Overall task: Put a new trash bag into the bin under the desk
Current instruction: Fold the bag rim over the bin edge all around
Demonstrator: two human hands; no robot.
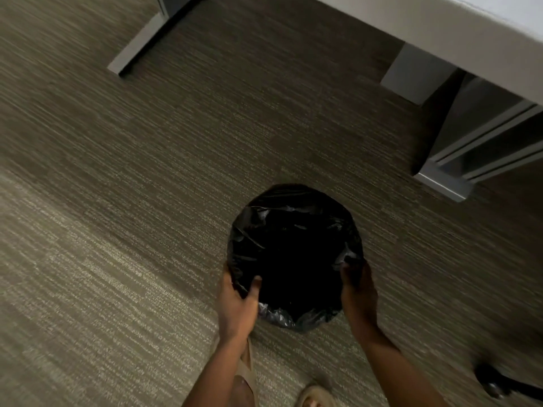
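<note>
The bin (295, 323), lined with the black trash bag (282, 230), stands on the carpet (117, 230), out from under the desk (440, 22). Left hand (236, 309) and right hand (360, 298) each clasp the bagged rim. Keep both grips even while sliding it under, so the liner stays folded over.

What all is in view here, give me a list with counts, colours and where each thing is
Bin: one, round, lined, on the carpet at centre.
Bag: one, black, folded over the bin's rim.
Carpet: one, grey-brown striped, covering the floor.
Desk: one, white top, upper right.
Desk legs: two in view, grey, upper left and right.
Chair caster: one, black, lower right, blurred.
Sandals: two, tan, bottom edge.
Hands: two; left hand gripping the bag at the rim's left, right hand at its right.
</note>
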